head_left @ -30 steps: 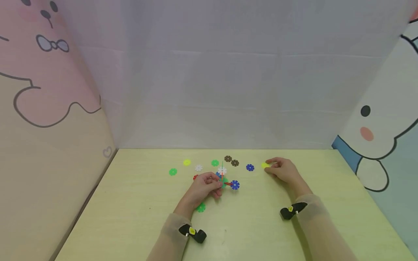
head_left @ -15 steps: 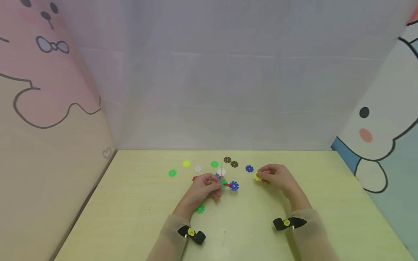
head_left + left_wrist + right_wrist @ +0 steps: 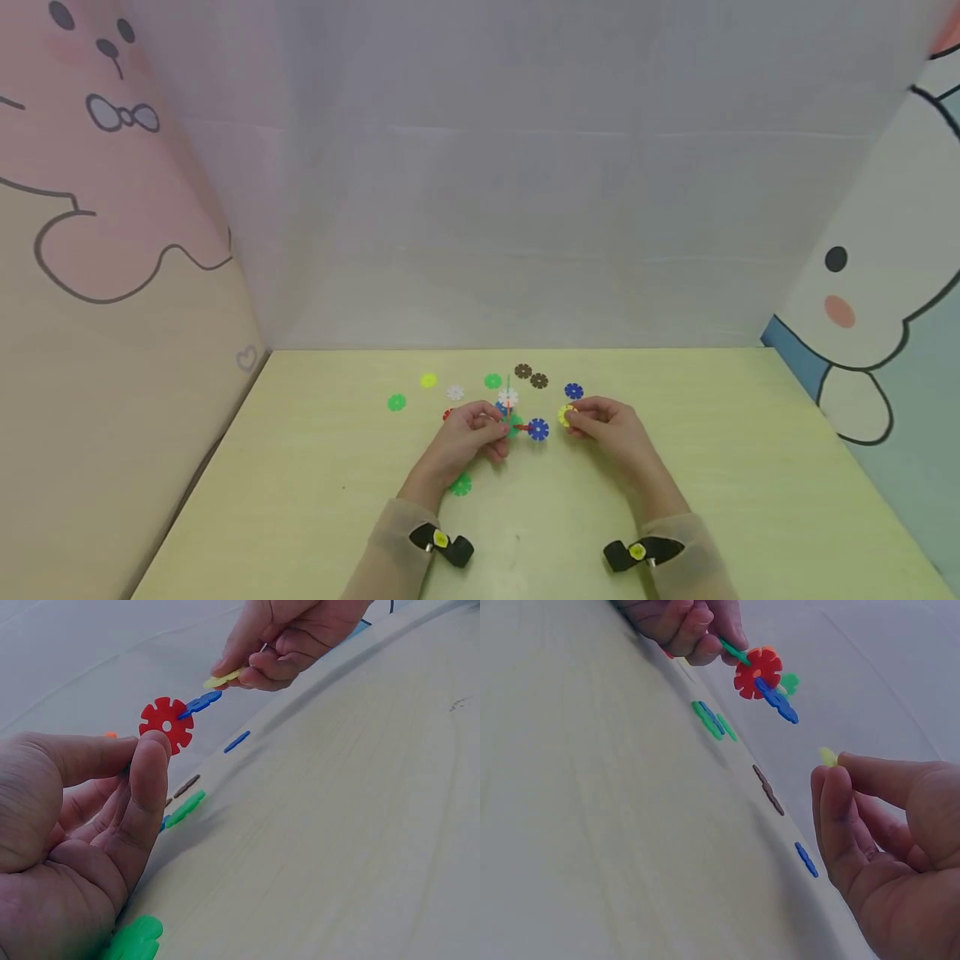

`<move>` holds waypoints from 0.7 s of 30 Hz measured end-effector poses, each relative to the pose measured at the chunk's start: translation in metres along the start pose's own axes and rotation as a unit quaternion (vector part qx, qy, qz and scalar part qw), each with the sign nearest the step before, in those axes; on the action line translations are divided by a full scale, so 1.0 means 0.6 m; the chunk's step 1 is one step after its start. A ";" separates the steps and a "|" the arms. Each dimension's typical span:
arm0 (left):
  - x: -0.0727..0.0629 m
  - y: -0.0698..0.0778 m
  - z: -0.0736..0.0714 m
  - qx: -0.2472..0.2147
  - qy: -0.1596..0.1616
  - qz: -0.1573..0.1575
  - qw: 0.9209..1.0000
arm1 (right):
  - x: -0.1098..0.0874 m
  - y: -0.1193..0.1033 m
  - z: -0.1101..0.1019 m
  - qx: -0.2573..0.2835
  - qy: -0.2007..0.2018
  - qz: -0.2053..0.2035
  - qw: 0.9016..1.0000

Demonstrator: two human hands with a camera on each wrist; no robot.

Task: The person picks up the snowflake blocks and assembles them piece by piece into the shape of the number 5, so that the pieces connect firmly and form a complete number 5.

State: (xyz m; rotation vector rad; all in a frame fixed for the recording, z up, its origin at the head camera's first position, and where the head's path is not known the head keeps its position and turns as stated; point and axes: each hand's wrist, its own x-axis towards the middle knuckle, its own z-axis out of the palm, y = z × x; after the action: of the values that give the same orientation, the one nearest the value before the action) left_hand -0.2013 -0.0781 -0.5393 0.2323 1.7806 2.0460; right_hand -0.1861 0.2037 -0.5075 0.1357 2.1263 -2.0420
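Note:
My left hand (image 3: pixel 467 433) pinches a joined cluster of notched plastic snowflake discs between thumb and fingertips. A green disc (image 3: pixel 735 651) sits at the fingertips, with a red disc (image 3: pixel 157 724) slotted beyond it. From the red one a blue disc (image 3: pixel 537 429) sticks out to the right. More of the cluster, with a white disc (image 3: pixel 507 397), rises behind the fingers, partly hidden. My right hand (image 3: pixel 613 432) pinches a yellow snowflake disc (image 3: pixel 566 415) by its edge, just right of the blue disc. In the right wrist view a small gap shows between yellow and blue.
Loose discs lie on the pale wooden table (image 3: pixel 300 500): a blue one (image 3: pixel 573 391), brown ones (image 3: pixel 538 381), a green one (image 3: pixel 397 402), a yellow one (image 3: pixel 428 380) and a white one (image 3: pixel 455 392). Another green disc (image 3: pixel 461 484) lies beside the left wrist. A pale curtain (image 3: pixel 480 208) stands behind.
My right hand has picked the yellow disc up from the table's right side and carried it left and nearer, up to the cluster. My left hand has stayed almost still.

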 end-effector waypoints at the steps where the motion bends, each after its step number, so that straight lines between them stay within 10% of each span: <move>1: 0.000 0.000 0.001 0.000 -0.002 0.002 1.000 | -0.001 0.001 0.002 0.006 0.004 0.000 1.000; 21: 0.004 0.000 -0.001 -0.016 0.008 0.001 1.000 | -0.003 0.028 0.014 0.068 -0.031 -0.009 0.997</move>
State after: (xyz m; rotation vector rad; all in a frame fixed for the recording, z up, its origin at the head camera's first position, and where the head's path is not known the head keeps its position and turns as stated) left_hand -0.2037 -0.0778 -0.5399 0.2106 1.7563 2.0813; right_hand -0.1805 0.1965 -0.5239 0.0702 1.9595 -2.1720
